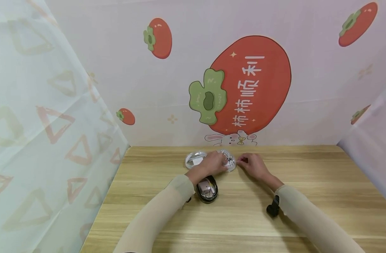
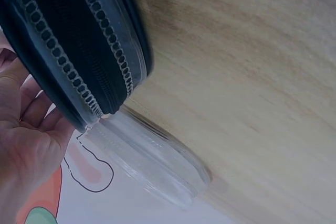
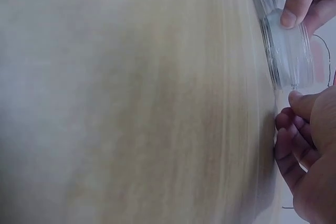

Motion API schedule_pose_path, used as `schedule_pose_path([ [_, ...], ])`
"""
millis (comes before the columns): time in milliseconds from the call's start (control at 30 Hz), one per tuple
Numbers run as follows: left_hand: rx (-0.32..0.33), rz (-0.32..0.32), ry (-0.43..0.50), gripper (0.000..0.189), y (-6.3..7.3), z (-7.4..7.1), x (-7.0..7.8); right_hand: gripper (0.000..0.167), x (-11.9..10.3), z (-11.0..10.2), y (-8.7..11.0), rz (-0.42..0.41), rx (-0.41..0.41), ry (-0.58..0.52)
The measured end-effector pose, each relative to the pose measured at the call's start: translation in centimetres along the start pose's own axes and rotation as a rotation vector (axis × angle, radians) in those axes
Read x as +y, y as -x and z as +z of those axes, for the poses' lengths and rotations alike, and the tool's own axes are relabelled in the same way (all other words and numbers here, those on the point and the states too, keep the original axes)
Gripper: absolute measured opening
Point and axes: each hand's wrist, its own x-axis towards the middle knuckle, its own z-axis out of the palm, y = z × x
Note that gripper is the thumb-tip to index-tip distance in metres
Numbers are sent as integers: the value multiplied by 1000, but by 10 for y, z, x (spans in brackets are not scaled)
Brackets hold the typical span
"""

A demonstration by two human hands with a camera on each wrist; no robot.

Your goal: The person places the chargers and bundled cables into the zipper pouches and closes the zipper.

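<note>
At the back of the table my left hand [image 1: 214,163] grips a clear round zip case [image 1: 232,164] with a white cable coiled inside. In the right wrist view the left thumb presses the near face of this case [image 3: 286,51]. My right hand [image 1: 255,167] is at the case's right edge, its thumb and forefinger pinching a small zipper pull [image 3: 294,87]. A second clear round case [image 1: 190,160], also with a white cable, lies left of the left hand. Below the left wrist stands a black-trimmed clear oval pouch [image 1: 207,189] holding a pinkish item; its zipper fills the left wrist view.
The wooden table [image 1: 148,203] meets a fabric backdrop [image 1: 167,91] printed with persimmons right behind the cases. More printed fabric [image 1: 53,123] hangs along the left side, and another sheet borders the right.
</note>
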Motion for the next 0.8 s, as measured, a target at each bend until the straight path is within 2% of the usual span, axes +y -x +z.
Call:
schedule_pose_path([
  [167,-3,-14,14,29,0,-1,1,5,-1,1,-3,7,-4,3],
  [467,10,18,5,45,0,-1,0,7,2,5,-2,-2,29,0],
  [633,18,29,-1,34,-1,0,-1,8,3,6,-3,15,14,-21],
  [800,-14,26,58,22,1,-1,-4,8,3,2,-2,33,-38,-77],
])
